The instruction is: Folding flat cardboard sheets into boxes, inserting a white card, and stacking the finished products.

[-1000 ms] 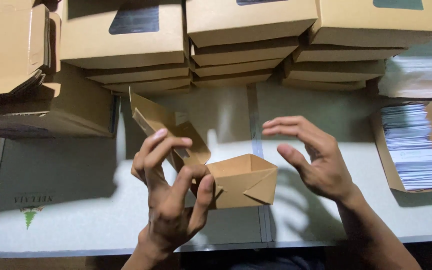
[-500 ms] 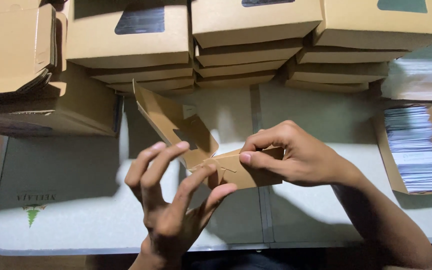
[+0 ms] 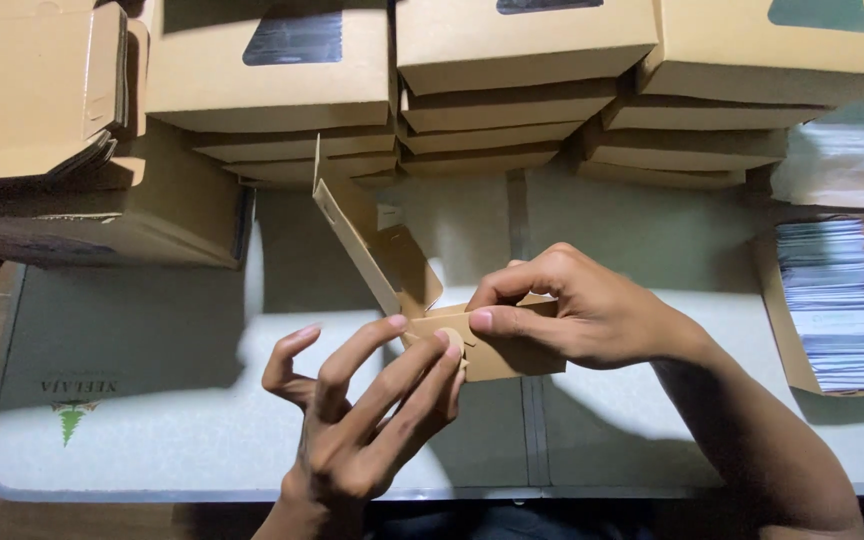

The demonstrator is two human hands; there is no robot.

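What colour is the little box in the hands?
Plain light brown, like cardboard. The little box shows best in the head view.

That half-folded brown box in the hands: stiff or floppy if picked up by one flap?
Probably floppy: the small cardboard box is thin card, and its lid flap stands loose and unlatched. Likely light, since the right hand pinches it with fingertips only. Easily creased; the left hand steadies a corner.

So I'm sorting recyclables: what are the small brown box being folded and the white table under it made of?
The small brown folding box looks like matte kraft cardboard: thin creased flaps, dull surface. The white table seems to be moulded plastic, smooth with rounded edges, though that's uncertain.
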